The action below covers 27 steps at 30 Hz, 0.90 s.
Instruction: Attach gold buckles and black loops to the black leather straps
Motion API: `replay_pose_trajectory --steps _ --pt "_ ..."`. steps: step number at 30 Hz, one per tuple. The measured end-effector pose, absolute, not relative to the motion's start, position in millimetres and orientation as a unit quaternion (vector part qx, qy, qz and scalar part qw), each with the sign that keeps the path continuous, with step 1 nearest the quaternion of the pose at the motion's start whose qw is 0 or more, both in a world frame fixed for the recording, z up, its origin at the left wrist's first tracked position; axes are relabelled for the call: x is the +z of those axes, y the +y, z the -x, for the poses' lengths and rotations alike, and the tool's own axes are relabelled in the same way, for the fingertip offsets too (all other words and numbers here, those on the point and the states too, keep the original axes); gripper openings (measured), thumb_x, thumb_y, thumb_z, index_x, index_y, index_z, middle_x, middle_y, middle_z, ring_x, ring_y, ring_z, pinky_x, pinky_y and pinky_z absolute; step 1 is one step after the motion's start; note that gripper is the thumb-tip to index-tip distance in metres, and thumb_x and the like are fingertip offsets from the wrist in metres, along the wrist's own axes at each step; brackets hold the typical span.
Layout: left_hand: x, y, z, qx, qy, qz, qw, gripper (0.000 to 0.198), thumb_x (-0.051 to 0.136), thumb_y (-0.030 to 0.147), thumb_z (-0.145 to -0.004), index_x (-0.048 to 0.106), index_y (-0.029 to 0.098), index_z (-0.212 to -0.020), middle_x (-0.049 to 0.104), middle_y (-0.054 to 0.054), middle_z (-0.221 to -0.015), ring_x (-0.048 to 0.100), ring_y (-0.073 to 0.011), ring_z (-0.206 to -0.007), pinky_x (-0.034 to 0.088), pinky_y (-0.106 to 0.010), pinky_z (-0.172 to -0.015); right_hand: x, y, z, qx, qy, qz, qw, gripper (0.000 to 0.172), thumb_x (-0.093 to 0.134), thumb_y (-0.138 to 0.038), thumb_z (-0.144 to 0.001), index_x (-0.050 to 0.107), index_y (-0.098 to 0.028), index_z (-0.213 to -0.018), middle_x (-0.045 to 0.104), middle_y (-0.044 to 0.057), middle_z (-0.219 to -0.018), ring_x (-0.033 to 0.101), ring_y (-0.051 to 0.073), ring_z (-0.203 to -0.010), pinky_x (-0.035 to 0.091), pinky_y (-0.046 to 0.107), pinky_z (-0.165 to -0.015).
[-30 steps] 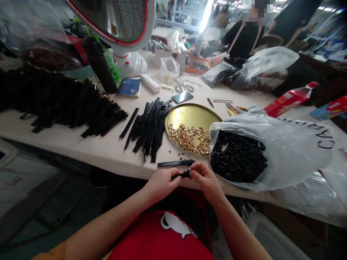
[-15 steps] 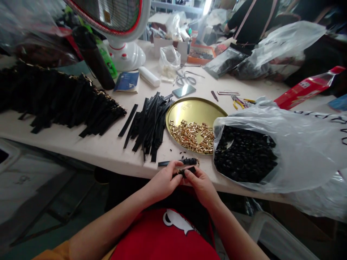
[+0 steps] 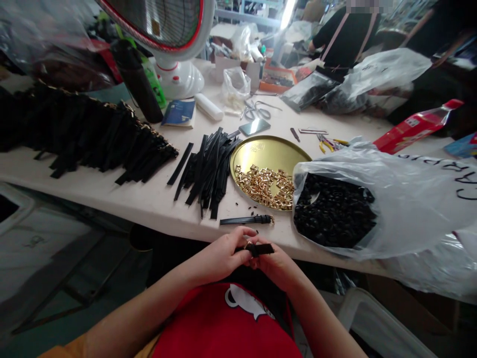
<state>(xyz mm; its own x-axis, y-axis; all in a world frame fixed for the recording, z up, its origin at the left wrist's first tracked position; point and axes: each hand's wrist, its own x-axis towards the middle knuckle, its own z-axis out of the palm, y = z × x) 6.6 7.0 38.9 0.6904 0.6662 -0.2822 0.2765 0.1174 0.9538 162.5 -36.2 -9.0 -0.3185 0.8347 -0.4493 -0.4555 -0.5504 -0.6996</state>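
Close to my body, just off the table's front edge, both hands meet around a black strap [image 3: 264, 249] with a bit of gold at the fingers. My left hand [image 3: 225, 254] pinches its left part, thumb below. My right hand [image 3: 278, 266] grips it from underneath, and its fingertips are partly hidden by the strap. Beyond them on the table lies another strap [image 3: 244, 220] with a gold buckle at its right end. Behind it, a round gold tray [image 3: 248, 149] bears a heap of small gold buckles [image 3: 266, 186].
Loose black straps [image 3: 208, 171] lie left of the tray, with a bigger strap pile [image 3: 93, 134] further left. At right, an open plastic bag [image 3: 402, 199] holds small black loops [image 3: 333, 211]. A fan [image 3: 179, 79], phone [image 3: 255, 127], scissors [image 3: 257, 110] and red bottle [image 3: 413, 129] stand or lie behind.
Both hands have drawn slightly down, away from the strap on the table. The held strap's free end now sticks out to the right above my right fingers.
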Motion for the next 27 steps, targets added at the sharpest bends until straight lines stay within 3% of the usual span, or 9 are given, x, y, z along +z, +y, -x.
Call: replay_pose_trajectory --steps 3,8,11,15,22,27 --pt "39 3 -2 0.141 0.350 -0.637 0.672 0.038 0.049 0.018 -0.078 0.044 0.017 -0.116 0.061 -0.008 -0.106 0.057 -0.0174 -0.097 0.042 -0.030 -0.085 -8 -42 -163 0.756 -0.245 0.439 0.420 0.022 0.070 -0.028 -0.063 0.062 -0.019 -0.081 0.059 -0.002 -0.068 0.051 0.011 -0.059 0.035 0.022 -0.056" --pt "29 -1 -2 0.161 0.419 -0.643 0.621 0.042 0.053 0.025 -0.075 0.042 0.016 -0.114 0.063 -0.004 -0.085 0.060 -0.0165 -0.078 0.046 -0.027 -0.071 -13 -49 -162 0.732 -0.239 0.470 0.432 0.027 0.070 -0.033 -0.063 0.063 -0.019 -0.086 0.057 -0.003 -0.063 0.046 0.009 -0.054 0.035 0.022 -0.055" --pt "26 -5 -2 0.154 0.460 -0.673 0.558 0.040 0.053 0.030 -0.075 0.045 0.016 -0.111 0.061 -0.002 -0.078 0.059 -0.0158 -0.069 0.045 -0.025 -0.062 -14 -51 -159 0.745 -0.217 0.446 0.445 0.028 0.069 -0.038 -0.065 0.063 -0.019 -0.086 0.055 -0.003 -0.060 0.046 0.009 -0.052 0.036 0.022 -0.054" --pt "21 -11 -1 0.133 0.476 -0.670 0.554 0.040 0.052 0.039 -0.075 0.046 0.015 -0.108 0.061 -0.001 -0.072 0.057 -0.0152 -0.058 0.042 -0.023 -0.051 -10 -52 -158 0.766 -0.198 0.427 0.438 0.025 0.070 -0.035 -0.066 0.062 -0.019 -0.082 0.056 -0.003 -0.065 0.048 0.008 -0.052 0.038 0.022 -0.054" --pt "20 -23 -5 0.192 0.461 -0.688 0.526 0.026 0.050 0.024 -0.076 0.048 0.017 -0.101 0.063 -0.006 -0.089 0.059 -0.0191 -0.084 0.045 -0.029 -0.075 -8 -53 -160 0.743 -0.257 0.453 0.420 0.023 0.068 -0.034 -0.068 0.059 -0.017 -0.080 0.057 -0.003 -0.065 0.049 0.007 -0.055 0.037 0.021 -0.056" --pt "29 -27 -6 0.185 0.415 -0.693 0.560 0.039 0.045 0.015 -0.075 0.041 0.015 -0.114 0.061 -0.008 -0.098 0.057 -0.0184 -0.089 0.043 -0.030 -0.080 -6 -51 -158 0.673 -0.328 0.501 0.434 0.026 0.069 -0.037 -0.065 0.057 -0.018 -0.079 0.056 -0.003 -0.067 0.049 0.009 -0.058 0.038 0.022 -0.057"
